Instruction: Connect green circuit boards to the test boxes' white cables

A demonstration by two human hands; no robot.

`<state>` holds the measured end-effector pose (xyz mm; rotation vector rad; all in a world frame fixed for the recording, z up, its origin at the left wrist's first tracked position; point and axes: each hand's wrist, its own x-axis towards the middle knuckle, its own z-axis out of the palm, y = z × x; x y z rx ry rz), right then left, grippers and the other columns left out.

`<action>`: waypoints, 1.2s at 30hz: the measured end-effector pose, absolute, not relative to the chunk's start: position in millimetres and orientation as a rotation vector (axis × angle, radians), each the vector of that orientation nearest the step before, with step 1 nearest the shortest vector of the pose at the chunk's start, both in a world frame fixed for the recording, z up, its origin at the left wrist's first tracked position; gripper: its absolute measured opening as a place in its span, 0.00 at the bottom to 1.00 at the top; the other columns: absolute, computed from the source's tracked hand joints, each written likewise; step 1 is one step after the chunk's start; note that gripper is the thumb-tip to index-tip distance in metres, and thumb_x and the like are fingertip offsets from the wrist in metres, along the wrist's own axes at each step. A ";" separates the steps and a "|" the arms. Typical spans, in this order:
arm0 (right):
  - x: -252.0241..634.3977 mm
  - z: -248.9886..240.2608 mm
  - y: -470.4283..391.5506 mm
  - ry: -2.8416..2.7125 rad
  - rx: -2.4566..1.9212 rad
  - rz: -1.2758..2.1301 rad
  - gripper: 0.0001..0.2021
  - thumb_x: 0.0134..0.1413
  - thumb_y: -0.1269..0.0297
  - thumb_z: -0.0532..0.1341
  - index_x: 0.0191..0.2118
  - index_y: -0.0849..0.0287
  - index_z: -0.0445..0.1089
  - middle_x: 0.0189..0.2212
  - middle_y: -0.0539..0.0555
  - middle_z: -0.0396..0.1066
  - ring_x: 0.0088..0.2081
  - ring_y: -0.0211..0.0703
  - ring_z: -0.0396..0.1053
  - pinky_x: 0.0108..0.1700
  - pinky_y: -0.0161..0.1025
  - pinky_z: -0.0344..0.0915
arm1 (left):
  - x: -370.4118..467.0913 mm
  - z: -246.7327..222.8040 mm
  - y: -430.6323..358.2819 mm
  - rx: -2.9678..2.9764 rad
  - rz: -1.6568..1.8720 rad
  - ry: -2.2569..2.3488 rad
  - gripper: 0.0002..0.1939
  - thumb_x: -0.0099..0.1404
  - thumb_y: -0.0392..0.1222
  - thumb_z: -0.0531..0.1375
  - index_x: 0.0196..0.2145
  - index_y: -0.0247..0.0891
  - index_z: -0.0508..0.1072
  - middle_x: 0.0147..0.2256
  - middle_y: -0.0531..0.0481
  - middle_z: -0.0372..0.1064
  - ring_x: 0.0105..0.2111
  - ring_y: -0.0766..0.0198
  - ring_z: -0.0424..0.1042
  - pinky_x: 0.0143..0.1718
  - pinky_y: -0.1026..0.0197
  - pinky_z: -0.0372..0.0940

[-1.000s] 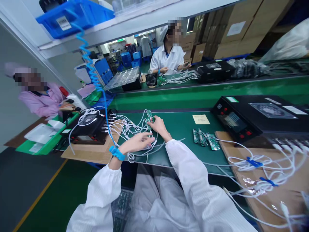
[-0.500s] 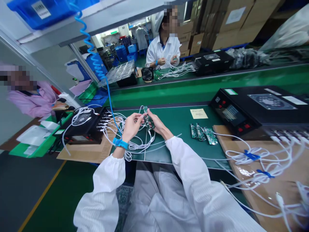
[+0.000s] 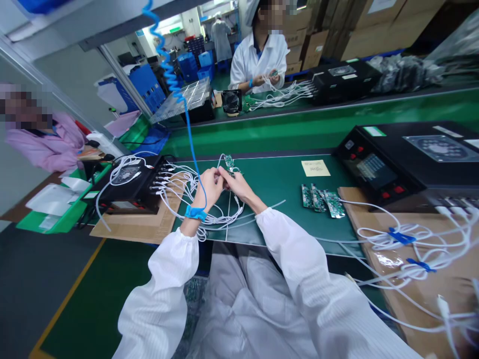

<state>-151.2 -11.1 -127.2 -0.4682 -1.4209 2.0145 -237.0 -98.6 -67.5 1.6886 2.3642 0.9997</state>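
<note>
My left hand (image 3: 210, 187), with a blue wrist strap (image 3: 195, 213), and my right hand (image 3: 240, 186) meet over the green mat, fingers closed together. Between the fingertips is a small green circuit board (image 3: 231, 175), mostly hidden by the fingers. Just beyond them another circuit board (image 3: 229, 161) lies with a white cable running to it. White cables (image 3: 223, 218) lie in loose loops under and beside both hands. To the right, several circuit boards (image 3: 318, 198) rest side by side on the mat.
A black box (image 3: 136, 187) with cables plugged in stands left on cardboard. At right is a larger black unit (image 3: 407, 164) with bundled cables (image 3: 389, 239). A yellow note (image 3: 316, 168) lies behind the boards. A blue coiled hose (image 3: 172, 82) hangs down. Co-workers sit across and at left.
The view has shifted a little. My hands have drawn closer together and turned, covering more of the held board. The board beyond them now shows more clearly.
</note>
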 end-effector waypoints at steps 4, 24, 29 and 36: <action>-148.8 -124.9 -13.5 -1.405 -0.489 2.131 0.32 0.51 0.30 0.65 0.23 0.57 0.62 0.14 0.42 0.52 0.15 0.29 0.50 0.17 0.31 0.48 | -232.9 -62.2 -98.8 1.707 0.779 2.441 0.09 0.72 0.36 0.55 0.32 0.38 0.69 0.30 0.44 0.73 0.34 0.55 0.75 0.37 0.58 0.62; -127.5 -102.1 1.7 -0.473 -0.139 2.423 0.25 0.71 0.48 0.53 0.23 0.55 0.53 0.15 0.40 0.46 0.14 0.28 0.41 0.15 0.28 0.46 | -226.6 -66.2 -128.6 1.446 0.862 1.961 0.14 0.69 0.47 0.59 0.31 0.35 0.76 0.24 0.52 0.67 0.24 0.66 0.59 0.28 0.61 0.52; -132.7 -99.2 -7.6 -0.489 -0.139 2.427 0.24 0.69 0.47 0.55 0.24 0.54 0.54 0.14 0.40 0.45 0.14 0.29 0.39 0.14 0.29 0.44 | -211.3 -75.7 -130.9 1.515 0.801 1.848 0.21 0.71 0.55 0.56 0.30 0.37 0.78 0.19 0.56 0.55 0.22 0.66 0.52 0.27 0.60 0.48; -137.8 -107.1 -1.4 -0.293 -0.236 2.326 0.25 0.67 0.49 0.56 0.23 0.54 0.47 0.13 0.40 0.42 0.14 0.29 0.37 0.13 0.28 0.42 | -196.0 -94.7 -125.1 1.510 1.023 1.965 0.20 0.72 0.49 0.56 0.24 0.38 0.65 0.20 0.56 0.60 0.23 0.67 0.57 0.31 0.61 0.54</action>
